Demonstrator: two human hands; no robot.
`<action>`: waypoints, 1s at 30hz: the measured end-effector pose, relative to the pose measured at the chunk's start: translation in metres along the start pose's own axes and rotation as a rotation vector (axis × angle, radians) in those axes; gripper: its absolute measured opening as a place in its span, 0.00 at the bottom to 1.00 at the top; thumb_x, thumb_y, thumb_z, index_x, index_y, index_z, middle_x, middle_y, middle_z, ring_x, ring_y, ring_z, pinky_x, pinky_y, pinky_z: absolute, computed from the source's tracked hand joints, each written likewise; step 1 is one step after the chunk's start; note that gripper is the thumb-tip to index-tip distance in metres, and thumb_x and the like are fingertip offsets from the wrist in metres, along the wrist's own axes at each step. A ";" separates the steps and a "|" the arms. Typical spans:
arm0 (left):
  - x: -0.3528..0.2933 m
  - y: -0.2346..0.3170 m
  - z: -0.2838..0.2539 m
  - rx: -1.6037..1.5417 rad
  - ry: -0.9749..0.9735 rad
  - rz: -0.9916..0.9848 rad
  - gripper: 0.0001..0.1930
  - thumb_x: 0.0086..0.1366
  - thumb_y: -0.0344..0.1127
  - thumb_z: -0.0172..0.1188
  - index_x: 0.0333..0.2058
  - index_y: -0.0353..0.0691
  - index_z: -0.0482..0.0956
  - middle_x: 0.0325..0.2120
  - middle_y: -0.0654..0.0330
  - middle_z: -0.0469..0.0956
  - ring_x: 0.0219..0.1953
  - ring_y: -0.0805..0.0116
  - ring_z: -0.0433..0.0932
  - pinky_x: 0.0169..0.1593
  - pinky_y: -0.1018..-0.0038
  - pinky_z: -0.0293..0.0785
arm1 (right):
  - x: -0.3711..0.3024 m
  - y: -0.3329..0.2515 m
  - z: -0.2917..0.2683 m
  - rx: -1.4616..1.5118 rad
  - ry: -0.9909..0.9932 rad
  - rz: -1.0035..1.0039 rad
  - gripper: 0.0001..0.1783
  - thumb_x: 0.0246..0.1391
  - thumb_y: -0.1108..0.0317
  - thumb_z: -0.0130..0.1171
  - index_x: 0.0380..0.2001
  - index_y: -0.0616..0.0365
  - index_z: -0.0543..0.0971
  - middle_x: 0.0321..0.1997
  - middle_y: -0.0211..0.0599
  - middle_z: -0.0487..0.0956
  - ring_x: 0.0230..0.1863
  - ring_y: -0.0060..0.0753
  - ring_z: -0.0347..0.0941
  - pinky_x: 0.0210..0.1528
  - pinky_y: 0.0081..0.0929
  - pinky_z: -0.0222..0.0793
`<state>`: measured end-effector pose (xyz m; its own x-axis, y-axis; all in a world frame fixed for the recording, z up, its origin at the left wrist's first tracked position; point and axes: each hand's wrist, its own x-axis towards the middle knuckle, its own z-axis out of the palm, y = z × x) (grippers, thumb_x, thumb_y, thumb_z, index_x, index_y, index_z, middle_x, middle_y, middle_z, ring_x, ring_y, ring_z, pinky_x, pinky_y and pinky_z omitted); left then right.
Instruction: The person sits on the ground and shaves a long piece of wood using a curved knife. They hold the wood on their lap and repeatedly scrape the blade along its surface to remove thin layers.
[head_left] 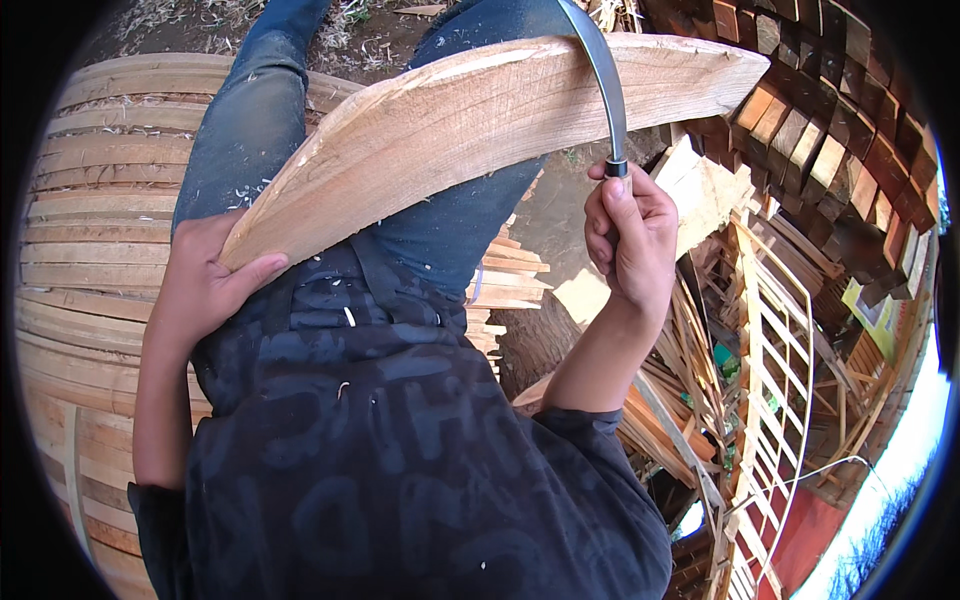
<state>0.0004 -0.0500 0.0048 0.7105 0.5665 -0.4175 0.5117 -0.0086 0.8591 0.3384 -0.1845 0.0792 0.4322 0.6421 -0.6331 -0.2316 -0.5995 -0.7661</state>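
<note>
A long, pale wooden board (pixel 470 130) with a curved outline slants across my thighs, one end near my waist and the other far to the right. My left hand (pixel 215 265) is closed on its near left end, thumb on the upper face. In my right hand (pixel 638 235) is the handle of a sickle (pixel 608 88) with a curved metal blade. The blade rises from my fist and crosses over the right part of the board. Whether its edge touches the wood, I cannot tell; the tip runs out at the top of the view.
Stacked wooden slats (pixel 100 235) line the left side. A pile of cut wooden blocks (pixel 815 140) rises at the upper right. Below it are loose sticks (pixel 695 350) and a curved lattice frame (pixel 775 370). Wood shavings (pixel 350 15) litter the ground beyond my legs.
</note>
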 end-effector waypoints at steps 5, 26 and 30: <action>0.002 0.001 0.002 0.002 -0.004 0.014 0.18 0.51 0.36 0.69 0.36 0.28 0.79 0.22 0.46 0.78 0.24 0.61 0.78 0.32 0.70 0.72 | -0.008 -0.006 0.005 -0.081 0.163 -0.024 0.12 0.60 0.65 0.57 0.38 0.65 0.76 0.15 0.25 0.67 0.10 0.12 0.55 0.10 0.13 0.47; -0.017 0.006 -0.016 0.162 0.016 0.024 0.15 0.49 0.34 0.71 0.28 0.28 0.77 0.18 0.51 0.73 0.21 0.56 0.72 0.28 0.69 0.67 | -0.011 0.031 -0.027 0.313 0.198 -0.374 0.16 0.64 0.64 0.48 0.53 0.57 0.67 0.31 0.43 0.73 0.15 0.22 0.64 0.11 0.16 0.63; -0.019 -0.005 -0.021 0.132 0.030 0.043 0.16 0.49 0.34 0.71 0.30 0.27 0.78 0.21 0.50 0.76 0.23 0.57 0.75 0.31 0.70 0.70 | -0.014 0.038 -0.016 0.118 0.221 -0.455 0.20 0.68 0.60 0.43 0.54 0.65 0.68 0.32 0.42 0.74 0.16 0.20 0.65 0.13 0.13 0.59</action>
<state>-0.0254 -0.0435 0.0142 0.7196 0.5873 -0.3705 0.5413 -0.1403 0.8290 0.3375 -0.2239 0.0608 0.6830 0.7011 -0.2047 -0.0685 -0.2176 -0.9736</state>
